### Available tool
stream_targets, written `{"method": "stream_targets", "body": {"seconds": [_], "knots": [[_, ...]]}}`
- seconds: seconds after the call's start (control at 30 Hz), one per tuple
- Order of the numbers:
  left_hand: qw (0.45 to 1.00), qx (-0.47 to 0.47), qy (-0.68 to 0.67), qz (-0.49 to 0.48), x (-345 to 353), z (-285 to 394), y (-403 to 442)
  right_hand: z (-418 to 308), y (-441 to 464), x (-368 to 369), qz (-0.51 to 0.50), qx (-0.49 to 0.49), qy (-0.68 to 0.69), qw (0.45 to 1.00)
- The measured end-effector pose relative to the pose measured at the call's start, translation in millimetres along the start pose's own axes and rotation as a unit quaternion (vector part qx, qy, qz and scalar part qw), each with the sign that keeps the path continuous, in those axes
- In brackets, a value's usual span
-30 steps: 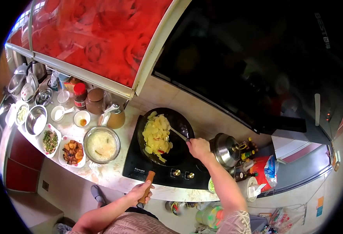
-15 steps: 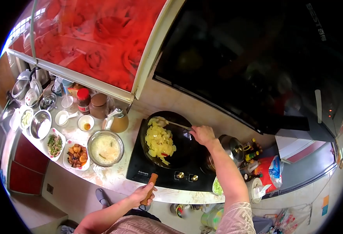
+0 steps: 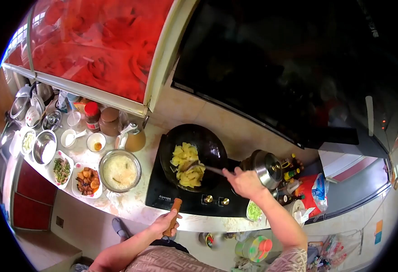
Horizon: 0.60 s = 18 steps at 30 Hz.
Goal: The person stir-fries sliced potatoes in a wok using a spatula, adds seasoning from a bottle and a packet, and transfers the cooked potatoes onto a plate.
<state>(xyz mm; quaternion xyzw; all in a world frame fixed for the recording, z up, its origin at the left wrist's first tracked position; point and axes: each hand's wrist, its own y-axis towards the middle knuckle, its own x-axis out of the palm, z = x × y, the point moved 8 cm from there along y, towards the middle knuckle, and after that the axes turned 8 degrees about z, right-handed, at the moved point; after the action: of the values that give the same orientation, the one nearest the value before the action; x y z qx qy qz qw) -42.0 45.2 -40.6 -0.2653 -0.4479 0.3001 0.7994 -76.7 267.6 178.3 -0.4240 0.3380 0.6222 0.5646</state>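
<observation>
A black wok [image 3: 212, 140] sits on the black cooktop [image 3: 162, 192], its wooden handle [image 3: 176, 205] pointing toward me. My left hand [image 3: 165, 224] is wrapped around that handle. Sliced yellow food that looks like potato [image 3: 185, 154] lies in the wok. In my right hand [image 3: 245, 182] is the shaft of a long metal spatula [image 3: 214, 170]. Its head is pressed into the slices, so its exact shape is partly hidden. A lidded steel pot [image 3: 267, 168] stands just beyond my right hand.
Left of the cooktop stand a steel bowl of pale liquid [image 3: 120, 171], a dish of braised chunks [image 3: 88, 180], a dish of chopped greens [image 3: 62, 171] and small bowls. A plate of shredded green [image 3: 254, 211] is by the front edge at right. A dark hood [image 3: 253, 68] hangs above.
My right hand has moved toward me and slightly right, drawing the spatula's head from the wok's far side into the slices. The left hand keeps its hold on the handle.
</observation>
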Motion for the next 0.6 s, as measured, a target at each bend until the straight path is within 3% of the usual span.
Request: {"method": "stream_targets", "body": {"seconds": [0.1,0.17,0.2,0.33,0.5,0.6], "knots": [[1.000,0.000,0.003,-0.007,-1,0,-1,23,17,14,0.027,0.139,0.106,0.984],[1.000,-0.002,-0.001,0.003,1,3,-4,27,34,52,0.070,0.181,0.172,0.966],[1.000,-0.005,-0.004,0.004,-1,0,-1,23,42,61,0.045,0.206,0.195,0.958],[1.000,-0.001,0.004,0.004,0,2,-2,5,45,56,0.052,0.161,0.264,0.949],[1.000,0.002,0.002,0.006,1,2,-1,-10,1,-2,-0.083,0.056,0.170,0.980],[1.000,0.008,0.001,0.003,-1,0,1,0,-27,-27,-0.087,0.065,0.134,0.985]]}}
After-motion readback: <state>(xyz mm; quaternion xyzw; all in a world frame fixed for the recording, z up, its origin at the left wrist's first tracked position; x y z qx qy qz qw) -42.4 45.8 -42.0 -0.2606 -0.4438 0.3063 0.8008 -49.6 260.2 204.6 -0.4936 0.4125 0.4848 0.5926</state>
